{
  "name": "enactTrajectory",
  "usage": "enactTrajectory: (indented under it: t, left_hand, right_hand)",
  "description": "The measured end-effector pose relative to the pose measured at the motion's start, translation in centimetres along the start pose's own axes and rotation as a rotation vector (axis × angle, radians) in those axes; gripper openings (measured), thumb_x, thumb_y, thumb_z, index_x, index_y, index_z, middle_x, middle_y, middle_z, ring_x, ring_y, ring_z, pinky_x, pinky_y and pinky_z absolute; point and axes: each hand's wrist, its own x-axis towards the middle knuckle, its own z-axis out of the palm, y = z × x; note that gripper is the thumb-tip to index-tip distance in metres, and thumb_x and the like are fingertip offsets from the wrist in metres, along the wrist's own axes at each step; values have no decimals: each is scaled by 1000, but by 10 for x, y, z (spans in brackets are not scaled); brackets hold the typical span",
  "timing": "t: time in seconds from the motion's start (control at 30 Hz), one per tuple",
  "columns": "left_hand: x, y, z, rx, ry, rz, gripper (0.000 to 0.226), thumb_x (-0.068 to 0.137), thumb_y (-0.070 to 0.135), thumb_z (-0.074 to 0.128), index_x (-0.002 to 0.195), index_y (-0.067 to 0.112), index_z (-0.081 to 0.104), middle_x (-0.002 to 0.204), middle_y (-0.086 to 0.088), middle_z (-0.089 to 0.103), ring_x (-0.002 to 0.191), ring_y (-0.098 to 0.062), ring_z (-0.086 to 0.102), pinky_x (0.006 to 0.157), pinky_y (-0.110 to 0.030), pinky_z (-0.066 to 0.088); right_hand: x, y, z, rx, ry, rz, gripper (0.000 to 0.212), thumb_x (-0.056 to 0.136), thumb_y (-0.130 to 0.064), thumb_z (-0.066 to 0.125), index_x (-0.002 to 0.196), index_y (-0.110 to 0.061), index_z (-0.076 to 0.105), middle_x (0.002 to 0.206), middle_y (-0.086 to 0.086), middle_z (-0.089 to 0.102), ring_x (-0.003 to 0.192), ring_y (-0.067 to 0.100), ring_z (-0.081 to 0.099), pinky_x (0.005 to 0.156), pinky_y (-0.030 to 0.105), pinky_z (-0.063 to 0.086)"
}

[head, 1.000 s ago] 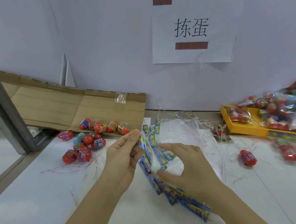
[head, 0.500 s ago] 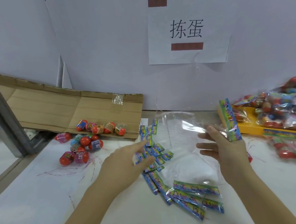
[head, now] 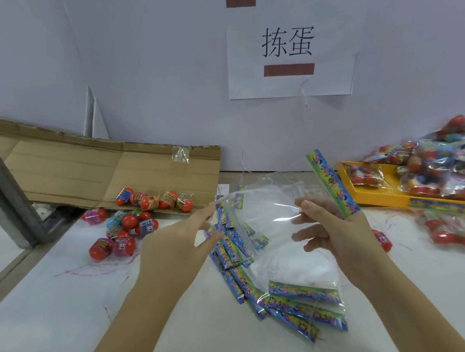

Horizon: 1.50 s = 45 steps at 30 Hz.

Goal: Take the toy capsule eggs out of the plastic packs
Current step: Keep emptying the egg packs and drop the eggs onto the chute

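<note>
The white table bears red scribbles. Left of the left hand's fingers sits a cluster of loose capsule eggs, with flattened cardboard beyond – 5 more eggs rest on its near edge. Below both hands' fingers sprawl emptied packs (printed header strips showing). Right of the right hand's fingers: 1 lone egg, a yellow tray, a full pack.

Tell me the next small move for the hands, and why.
Probably drop the empty pack onto the spent packs below: the right hand pinches it by its printed strip, no egg shows inside, and full packs wait on the yellow tray.
</note>
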Motion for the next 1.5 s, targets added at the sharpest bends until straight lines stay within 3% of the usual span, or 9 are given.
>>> enactTrajectory:
  t: [0.23,0.43,0.53,0.63,0.77,0.87,1.17,1.3,1.5]
  left_hand:
    - [6,6,1,-907,-111,-508,29,78,64,60,94,39,66,87,18,71,62,-3,60,52,-19,47]
    - [5,5,10,-989,-41,-651,13,90,18,65,81,22,74,72,2,74,50,-7,60,46,-18,48]
    - [5,-9,8,-493,-188,-584,28,92,30,64,120,29,68,118,5,70,99,-18,65,79,-31,51]
    - [-4,-12,11,90,-594,-146,78,82,59,63,146,56,18,161,16,-4,150,-14,-5,117,-39,2]
    - [-2,1,1,-744,-643,-166,45,79,44,62,116,68,53,143,37,38,116,3,59,96,-21,45]
    - [17,-15,7,-536,-382,-248,22,96,22,54,93,36,70,125,32,58,49,-11,62,45,-19,46]
    - [106,5,0,-302,-963,14,58,84,15,46,137,38,52,151,16,38,137,-23,36,97,-18,40]
    - [105,2,-4,-460,-760,245,35,103,17,38,131,29,55,122,-10,68,86,-18,72,76,-24,56]
    - [110,-2,17,-779,-706,-369,22,93,6,56,107,13,72,71,2,66,46,-8,49,45,-17,43]
  right_hand:
    - [-2,2,2,-84,-93,-25,9,85,-18,66,88,-12,72,74,11,73,55,23,68,43,24,51]
    - [-3,-2,0,-72,-45,-104,10,78,-24,68,83,-18,73,73,8,73,53,21,67,43,23,51]
    - [4,-7,-16,13,213,-184,11,91,-12,61,84,-18,69,64,-1,71,49,16,66,40,21,49]
    - [7,-8,-23,23,237,-197,13,92,-11,61,84,-19,67,62,-2,70,48,16,66,40,20,48]
    - [9,-10,-25,50,190,-186,11,91,-11,62,84,-17,68,64,1,70,48,18,66,40,21,49]
    - [11,-12,-31,86,192,-168,6,91,-11,62,88,-14,66,63,1,70,48,18,66,39,20,47]
    - [15,-7,-34,-133,187,-267,9,92,-14,62,88,-17,69,67,-2,72,48,16,66,38,18,46]
    - [15,-9,-37,-117,192,-287,9,91,-15,62,87,-18,69,67,-1,72,48,17,66,38,19,46]
    - [16,-11,-38,-80,204,-264,8,90,-14,62,87,-16,70,67,2,72,47,18,65,37,20,46]
